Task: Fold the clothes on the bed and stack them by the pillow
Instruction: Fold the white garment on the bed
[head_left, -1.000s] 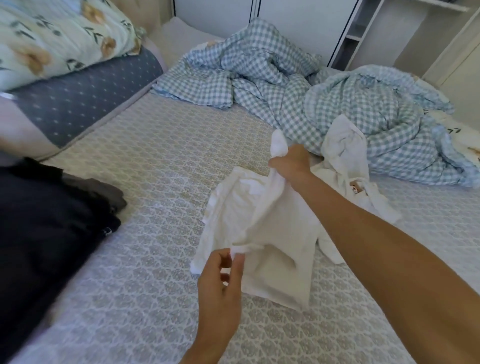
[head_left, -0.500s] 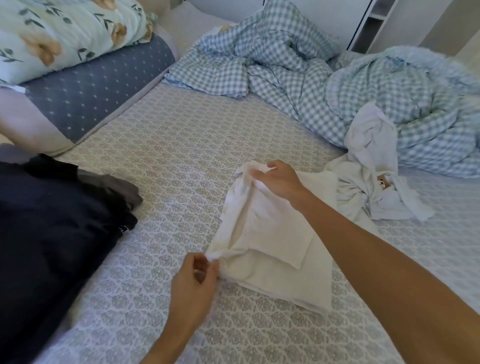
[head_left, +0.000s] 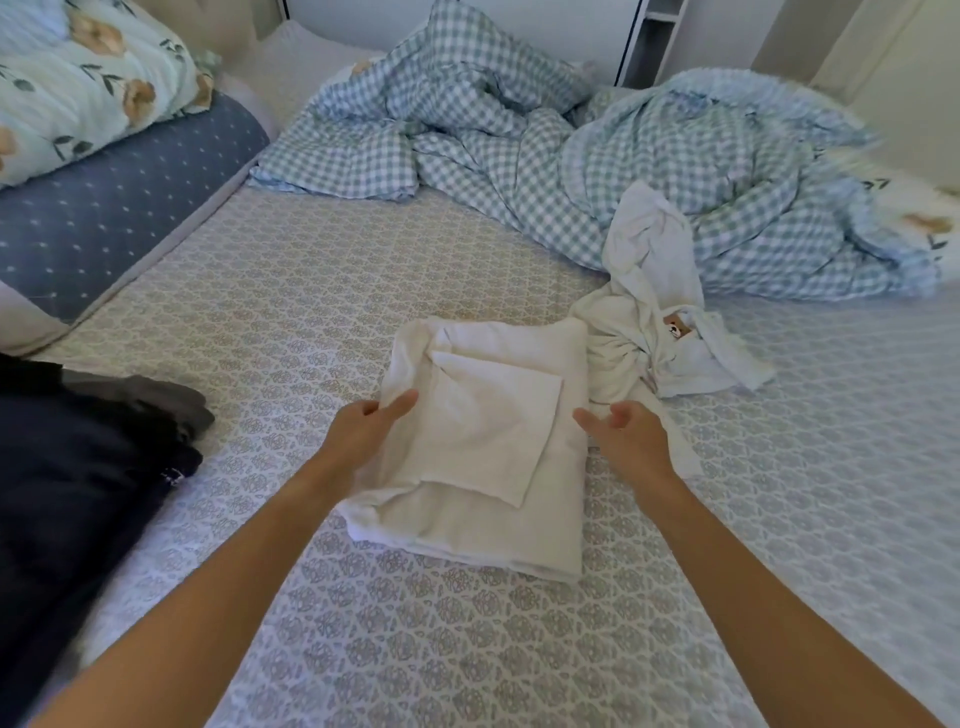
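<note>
a head-worn camera looks down on a bed (head_left: 291, 291) covered with a pale patterned sheet. at the far left, a floral pillow (head_left: 78, 78) rests on a blue dotted cushion (head_left: 119, 208). below it, at the left edge, lies a pile of dark clothes (head_left: 78, 493), navy with a grey layer showing at its top edge. the left hand (head_left: 363, 431) rests at the left edge of a white garment (head_left: 483, 447), its thumb laid straight on top of the cloth and the other fingers hidden by the hand, so how firmly it holds is unclear. the white garment lies in the middle of the bed, partly folded into a rough rectangle with a smaller folded flap lying on top. its long axis runs from the viewer toward the far end of the bed, leaning slightly left. no label or writing shows on it. the right hand (head_left: 628, 441) hovers at the garment's right edge, fingers loosely spread and holding nothing. just beyond it, a crumpled white garment (head_left: 649, 312) lies in a heap touching the folded one, with a small bear picture (head_left: 675, 329) peeking out. behind, a rumpled blue checked duvet (head_left: 597, 156) spreads across the far right of the bed.
</note>
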